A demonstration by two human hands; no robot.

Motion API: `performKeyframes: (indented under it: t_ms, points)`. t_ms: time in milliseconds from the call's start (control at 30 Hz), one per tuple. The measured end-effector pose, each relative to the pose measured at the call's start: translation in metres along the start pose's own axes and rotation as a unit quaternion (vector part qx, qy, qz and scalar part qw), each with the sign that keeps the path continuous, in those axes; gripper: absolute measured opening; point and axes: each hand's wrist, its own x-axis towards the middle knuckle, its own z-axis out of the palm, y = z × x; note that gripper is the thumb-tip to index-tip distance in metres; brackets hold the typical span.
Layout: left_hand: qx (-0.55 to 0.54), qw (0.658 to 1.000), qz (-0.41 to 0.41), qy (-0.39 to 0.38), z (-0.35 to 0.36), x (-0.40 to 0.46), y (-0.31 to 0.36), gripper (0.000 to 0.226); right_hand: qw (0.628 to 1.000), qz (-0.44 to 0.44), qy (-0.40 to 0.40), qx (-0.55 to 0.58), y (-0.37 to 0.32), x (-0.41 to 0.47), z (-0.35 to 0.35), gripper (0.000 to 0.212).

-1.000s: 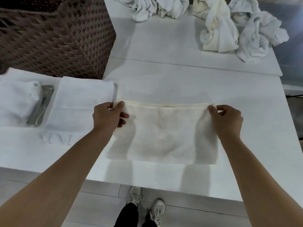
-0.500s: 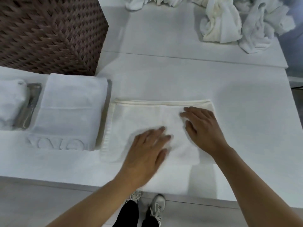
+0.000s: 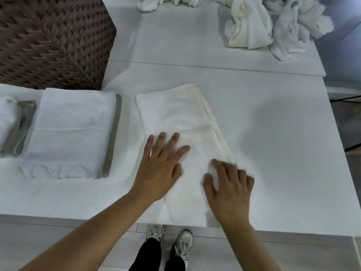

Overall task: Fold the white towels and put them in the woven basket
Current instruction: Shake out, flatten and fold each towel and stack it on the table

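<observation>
Since half a second ago the cream hand towel (image 3: pixel 181 122) has turned lengthwise on the worktop (image 3: pixel 283 153), left hand (image 3: pixel 162 169) flat on it, right hand (image 3: pixel 228 190) seemingly flat too, apparently readying another fold.

Bare white tabletop (image 3: pixel 283 153) right of the woven basket (image 3: pixel 52 40), folded towel stack (image 3: pixel 70 130) directly below it, crumpled towels (image 3: pixel 273 26) far right of it

The folded white towel (image 3: pixel 72 132) at the left bears raised woven letters along its near hem, seen upside down; they cannot be read with certainty. Nothing else carries text.
</observation>
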Motion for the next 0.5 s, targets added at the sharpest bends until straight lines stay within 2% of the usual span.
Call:
performKeyframes:
  t_ms: [133,233,300,400,500]
  points:
    - [0.02,1.0,0.01,0.015,0.004,-0.002,-0.001,0.052,1.0,0.014,-0.007,0.0,-0.004,-0.022,0.005,0.04]
    - [-0.014,0.998,0.003,0.066,0.0,-0.014,0.007,0.048,1.0,0.014,-0.008,0.006,-0.003,-0.025,0.006,0.042]
    - [-0.054,0.994,0.028,0.088,-0.002,-0.035,0.02,0.042,1.0,0.014,-0.009,0.012,-0.003,-0.024,0.006,0.042]
    - [-0.092,0.991,0.087,0.035,0.003,-0.079,0.035,0.058,1.0,0.018,-0.008,0.014,-0.003,-0.025,0.005,0.042]
    - [-0.067,0.992,0.102,-0.031,0.012,-0.104,0.031,0.079,1.0,0.023,-0.009,0.02,-0.005,-0.024,0.001,0.037]
